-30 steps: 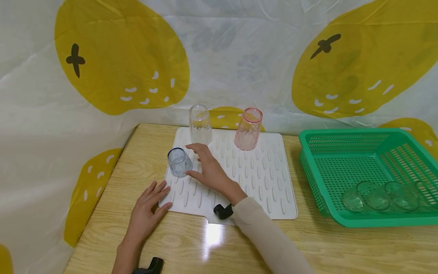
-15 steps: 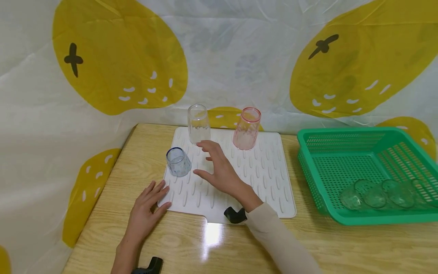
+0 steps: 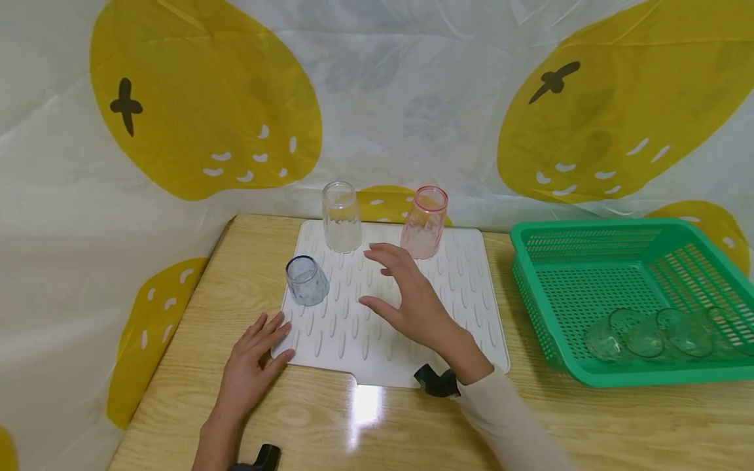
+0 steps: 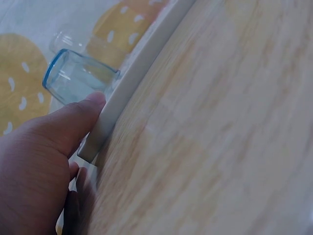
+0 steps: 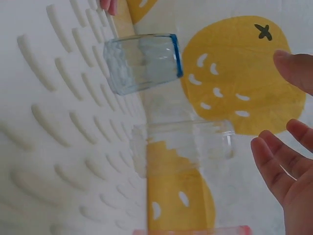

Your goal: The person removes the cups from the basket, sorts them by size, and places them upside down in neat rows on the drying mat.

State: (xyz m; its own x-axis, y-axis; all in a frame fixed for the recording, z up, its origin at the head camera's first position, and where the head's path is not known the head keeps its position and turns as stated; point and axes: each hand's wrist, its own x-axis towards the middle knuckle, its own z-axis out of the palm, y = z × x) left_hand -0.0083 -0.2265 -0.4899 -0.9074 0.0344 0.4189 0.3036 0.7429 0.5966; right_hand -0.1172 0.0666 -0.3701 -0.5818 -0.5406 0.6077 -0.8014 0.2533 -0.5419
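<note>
Tumblers (image 3: pixel 307 288) on mat (image 3: pixel 471 294), basket (image 3: pixel 537 307) (glasses (image 3: pixel 646 341) inside) right.

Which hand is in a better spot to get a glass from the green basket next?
Probably the right hand: it is open, holds nothing and is nearer the green basket. The left hand is over at the near left corner of the white mat, farther away.

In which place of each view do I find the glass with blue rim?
Head: blue-rimmed glass left of centre, on the white mat.
Left wrist: upper left, above the left hand.
Right wrist: upper middle, above the clear glass.
Shared landmark: the white mat.
</note>
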